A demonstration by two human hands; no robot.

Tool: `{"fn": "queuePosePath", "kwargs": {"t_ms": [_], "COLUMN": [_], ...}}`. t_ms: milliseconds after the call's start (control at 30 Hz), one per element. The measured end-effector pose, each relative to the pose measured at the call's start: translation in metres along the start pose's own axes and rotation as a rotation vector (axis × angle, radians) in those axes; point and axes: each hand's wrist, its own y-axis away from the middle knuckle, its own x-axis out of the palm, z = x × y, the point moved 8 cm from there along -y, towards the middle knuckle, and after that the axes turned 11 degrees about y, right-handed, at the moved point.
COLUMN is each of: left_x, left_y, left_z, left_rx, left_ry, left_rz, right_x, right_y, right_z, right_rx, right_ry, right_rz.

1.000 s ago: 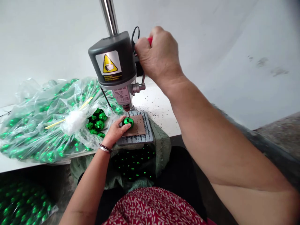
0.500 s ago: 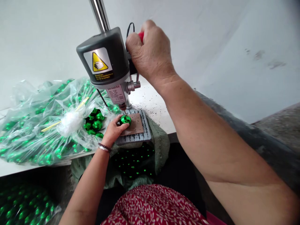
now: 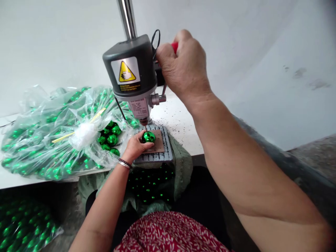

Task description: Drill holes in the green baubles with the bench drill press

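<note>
A shiny green ball (image 3: 149, 137) rests on a brown board (image 3: 159, 142) on the drill's grey metal base (image 3: 168, 150). My left hand (image 3: 136, 144) is closed around the ball's left side, thumb in front and fingers behind. Just above the ball is the bit (image 3: 146, 128) of a small bench drill (image 3: 130, 70); whether it touches the ball I cannot tell. Up at the drill's right side, my right hand (image 3: 185, 66) is wrapped round a red-tipped lever handle (image 3: 174, 46), with most of the handle hidden by the fingers.
Left of the drill, a large clear plastic bag (image 3: 86, 134) of green balls lies on the white table (image 3: 183, 127), with several balls showing at its opening. A green woven sack (image 3: 183, 164) holding more balls hangs below the base. Another bag of balls (image 3: 23, 224) is at lower left.
The whole scene has shifted to the right as the head view turned. Both hands keep their holds, on the ball and on the lever handle.
</note>
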Motion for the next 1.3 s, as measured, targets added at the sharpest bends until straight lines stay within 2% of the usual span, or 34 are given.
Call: {"fn": "queuePosePath", "kwargs": {"t_ms": [133,300,433,800,1100,1300], "left_x": [0.001,0.001,0.000,0.003,0.002,0.002], "left_y": [0.003,0.003,0.003,0.002,0.005,0.004], "left_z": [-0.001,-0.002,-0.002,0.003,-0.003,0.003], "left_rx": [-0.021,-0.012,0.000,0.018,0.027,0.051], "left_ry": [-0.018,0.038,0.059,0.047,0.009,0.024], "left_rz": [0.009,0.011,0.010,0.029,0.032,0.037], "right_x": [-0.006,-0.018,-0.021,-0.015,-0.009,0.002], "right_y": [0.014,0.048,0.073,0.098,0.124,0.139], "right_z": [-0.001,-0.001,-0.008,-0.016,-0.022,-0.031], "right_rx": [0.006,-0.130,-0.157,-0.157,-0.318,-0.332], "right_ry": [-0.045,-0.156,-0.143,-0.090,-0.097,-0.082], "right_rz": [-0.019,-0.142,-0.214,-0.281,-0.471,-0.486]}}
